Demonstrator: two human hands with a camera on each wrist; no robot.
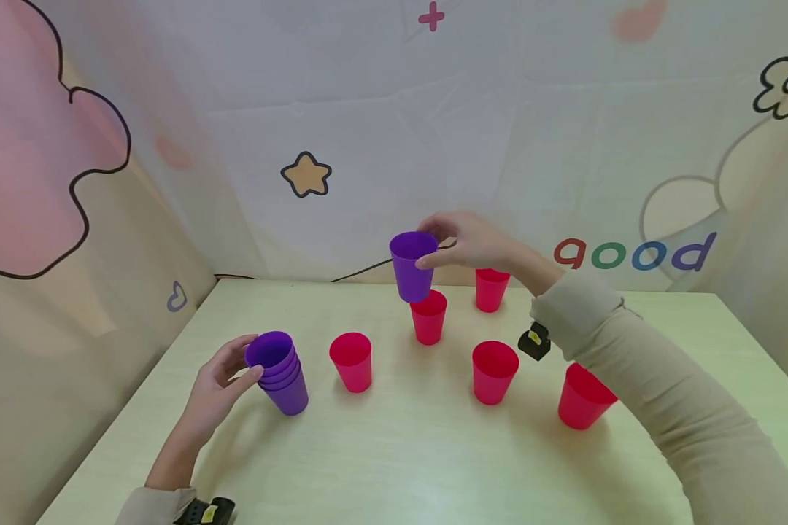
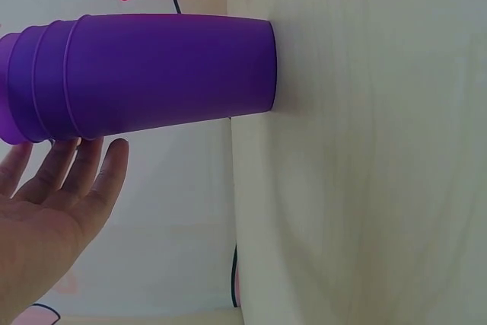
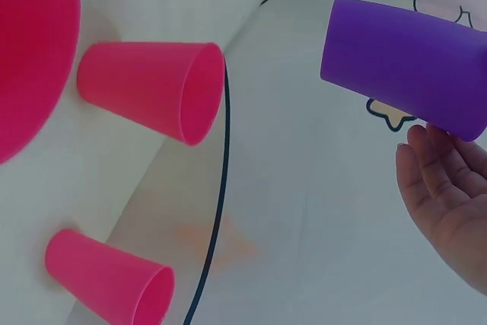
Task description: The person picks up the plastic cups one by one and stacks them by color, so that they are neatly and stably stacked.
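Observation:
My right hand (image 1: 473,242) pinches a single purple cup (image 1: 408,273) near its rim, thumb on the near side. The cup is held upright in the air and overlaps a red cup (image 1: 429,323) in the head view. In the right wrist view, the purple cup (image 3: 399,66) is well clear of the table. At the left of the table, my left hand (image 1: 211,397) holds a stack of nested purple cups (image 1: 289,397) around the rims. The base of this stack (image 2: 175,74) meets the tabletop in the left wrist view.
More red cups stand upright, mouths up: one (image 1: 352,364) right of the stack, one (image 1: 490,293) at the back partly behind my right arm, one (image 1: 494,375) in the middle, one (image 1: 584,397) beside my right sleeve. A printed cloth (image 1: 368,117) backs the table (image 1: 394,467).

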